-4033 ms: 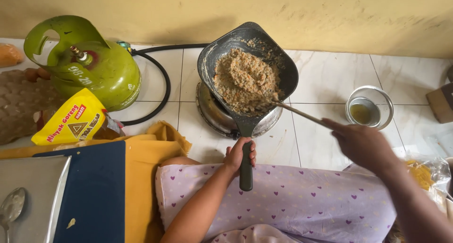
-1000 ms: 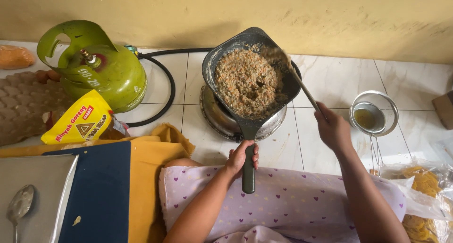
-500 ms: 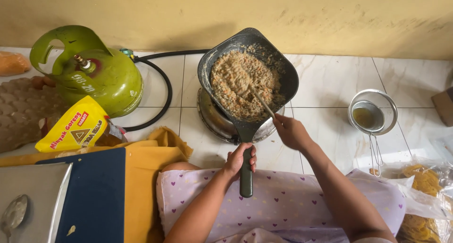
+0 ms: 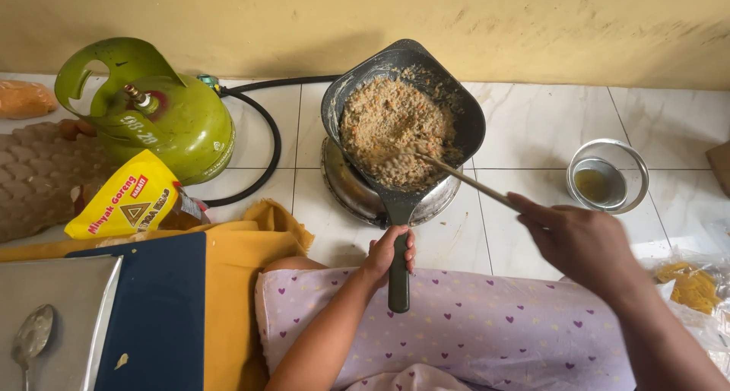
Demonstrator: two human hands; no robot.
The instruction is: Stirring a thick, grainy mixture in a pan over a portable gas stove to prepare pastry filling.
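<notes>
A dark frying pan (image 4: 462,110) full of brownish crumbly fried food (image 4: 391,129) sits tilted on a small metal gas stove (image 4: 351,189) on the white tiled floor. My left hand (image 4: 386,256) grips the pan's long dark handle (image 4: 398,273) close to my lap. My right hand (image 4: 584,240) holds a thin wooden utensil (image 4: 465,180) whose tip rests in the food near the pan's middle. The utensil's head is buried in the food.
A green gas cylinder (image 4: 156,110) stands at the left, joined to the stove by a black hose (image 4: 266,144). A yellow oil pouch (image 4: 125,197), an egg tray (image 4: 34,178), a small metal bowl of oil (image 4: 606,177), a plastic bag of snacks (image 4: 692,284), a grey tray with a spoon (image 4: 30,338).
My right hand has drawn back to the right and toward me, pulling the utensil across the food. My left hand has stayed on the handle and the pan has barely shifted.
</notes>
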